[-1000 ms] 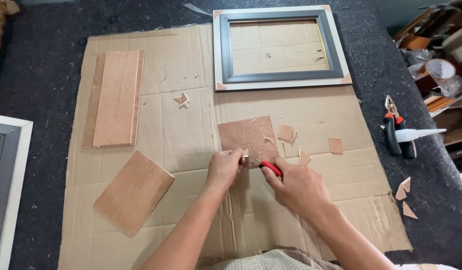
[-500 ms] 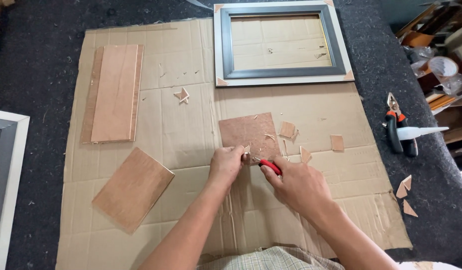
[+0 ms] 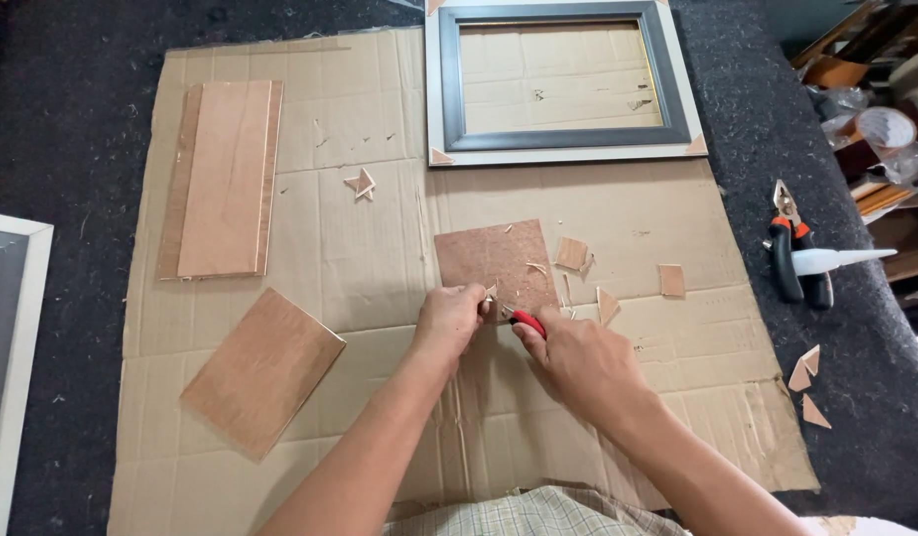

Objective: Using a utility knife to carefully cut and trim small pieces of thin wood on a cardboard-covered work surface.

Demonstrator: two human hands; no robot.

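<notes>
Left hand (image 3: 447,318) pinches small offcut (image 3: 490,295); right hand (image 3: 578,359) grips red-handled cutter (image 3: 526,322) on brown board (image 3: 497,263).

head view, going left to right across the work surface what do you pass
White frame edge → long board stack → tilted board → left hand → right hand → small square offcut → black-handled pliers

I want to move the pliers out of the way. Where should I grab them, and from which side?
Take the pliers by the two black handles, which point toward you, coming from above and the near side. They lie flat on the dark mat, metal jaws pointing away. A white tube lies across them, so lift that off first. The right hand is nearer.
</notes>
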